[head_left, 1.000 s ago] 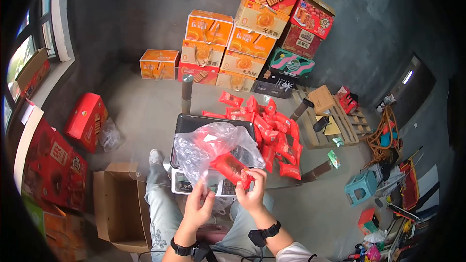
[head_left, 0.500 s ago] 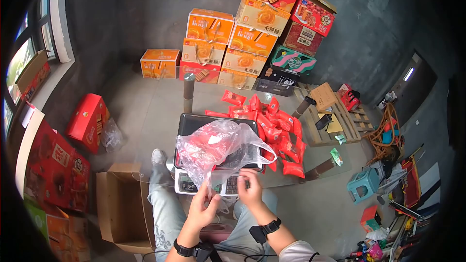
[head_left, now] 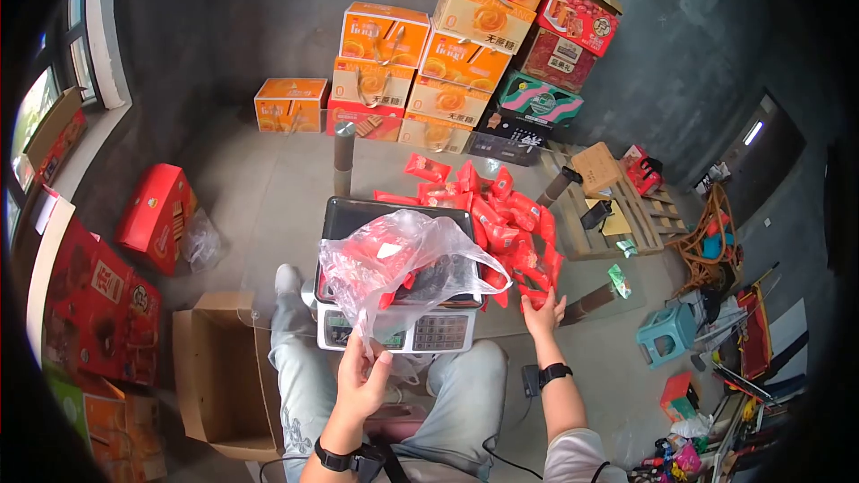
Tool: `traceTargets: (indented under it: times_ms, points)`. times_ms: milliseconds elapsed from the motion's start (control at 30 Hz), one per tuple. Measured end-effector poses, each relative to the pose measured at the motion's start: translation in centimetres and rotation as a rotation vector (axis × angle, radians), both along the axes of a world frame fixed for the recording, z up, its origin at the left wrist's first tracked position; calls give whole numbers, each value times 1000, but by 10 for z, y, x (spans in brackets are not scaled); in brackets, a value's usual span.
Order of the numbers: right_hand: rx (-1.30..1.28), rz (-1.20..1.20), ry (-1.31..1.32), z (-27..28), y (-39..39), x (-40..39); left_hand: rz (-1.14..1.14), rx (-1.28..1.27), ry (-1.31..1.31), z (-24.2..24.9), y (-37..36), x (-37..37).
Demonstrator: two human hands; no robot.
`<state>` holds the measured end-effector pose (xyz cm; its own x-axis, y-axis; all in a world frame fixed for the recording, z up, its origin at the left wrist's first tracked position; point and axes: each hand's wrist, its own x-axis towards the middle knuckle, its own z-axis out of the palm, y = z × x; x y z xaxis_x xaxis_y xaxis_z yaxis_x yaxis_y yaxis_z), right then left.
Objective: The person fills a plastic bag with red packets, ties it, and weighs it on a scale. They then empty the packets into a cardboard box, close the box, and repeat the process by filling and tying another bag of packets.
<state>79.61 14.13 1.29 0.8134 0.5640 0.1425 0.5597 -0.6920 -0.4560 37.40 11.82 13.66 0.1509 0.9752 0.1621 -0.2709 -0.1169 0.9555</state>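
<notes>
A thin clear plastic bag (head_left: 420, 246) with red packets inside lies on the black tray (head_left: 335, 215) of a white digital scale (head_left: 400, 329). My left hand (head_left: 361, 380) pinches the bag's near edge in front of the scale's display. To the right of the scale, red packets (head_left: 506, 237) lie in a loose pile on a glass table. My right hand (head_left: 543, 315) is at the near end of this pile, its fingers apart around the end of the closest packet. Whether they press on it is hard to see.
The glass tabletop (head_left: 286, 179) has green packets (head_left: 619, 280) at its right edge. An open cardboard box (head_left: 224, 376) stands on the floor to the left. Stacked orange and red cartons (head_left: 385, 36) line the far wall. A blue stool (head_left: 667, 338) is on the right.
My right hand has moved from beside the bag, over the scale's keypad, rightward to the red packets. My left hand keeps its hold on the bag. The view has shifted slightly.
</notes>
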Motion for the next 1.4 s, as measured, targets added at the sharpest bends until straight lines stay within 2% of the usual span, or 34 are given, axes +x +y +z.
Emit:
traceTargets:
  times_ms: [33, 167, 233, 400, 467, 600, 733, 900, 1000, 1067, 1100, 1167, 1200, 1300, 1333, 1400]
  points:
    - [-102, 14, 29, -3, 2, 5, 18, 3, -3, -1, 0, 0]
    - [-207, 15, 32, -14, 2, -6, 28, 13, 16, 3, -1, -3]
    - [-101, 129, -209, -30, -3, -5, 27, 14, 26, 2, -1, -4]
    - [136, 205, -303, -42, -15, -27, 23, -25, -42, 3, -3, 1]
    - [136, 264, -189, -37, -21, -37, 29, -46, -31, 1, -4, 1]
    - [93, 304, -128, -25, -34, -63, 24, -24, 31, -1, -5, 0]
    - [179, 293, -53, -30, -39, -73, 55, -20, 16, 0, -6, -1]
    - [262, 327, -71, -29, -38, -78, 59, -40, 3, 3, -7, -1]
    - [188, 371, -132, -27, -40, -79, 68, -50, 4, 5, -7, -1]
    - [333, 344, -31, -31, -42, -77, 42, -99, 2, 7, -8, -2]
    - [337, 348, -33, -30, -44, -79, 45, -95, 0, 5, -8, -1]
    - [500, 332, 11, -30, -51, -84, 51, -42, 12, -2, -8, -1]
    - [498, 341, 18, -24, -54, -93, 61, -45, 17, 0, -9, -2]
    - [733, 444, -29, 4, -67, -129, 39, -71, 68, 2, -9, -3]
    - [727, 445, -13, 20, -70, -144, 45, -80, 80, 2, -9, -4]
    - [862, 676, -140, 64, -73, -174, 12, -70, 60, 1, -11, -3]
